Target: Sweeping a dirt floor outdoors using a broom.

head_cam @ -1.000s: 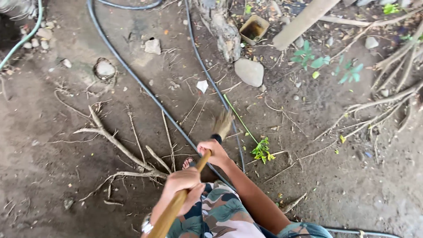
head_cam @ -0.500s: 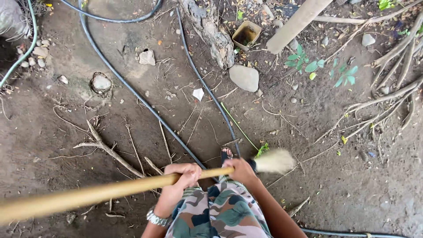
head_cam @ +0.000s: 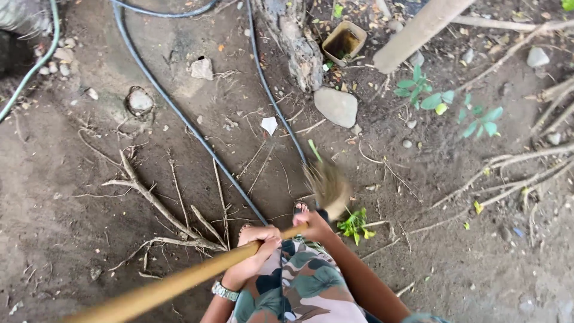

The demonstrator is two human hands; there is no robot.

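On bare dirt — both hands grip a broom

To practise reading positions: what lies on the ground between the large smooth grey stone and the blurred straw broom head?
In the head view, between the large smooth grey stone and the blurred straw broom head: bare dirt, thin twigs, a green stem.

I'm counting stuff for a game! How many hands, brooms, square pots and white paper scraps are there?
hands: 2, the left hand and the right hand
broom: 1
square pot: 1
white scrap: 1
total: 5
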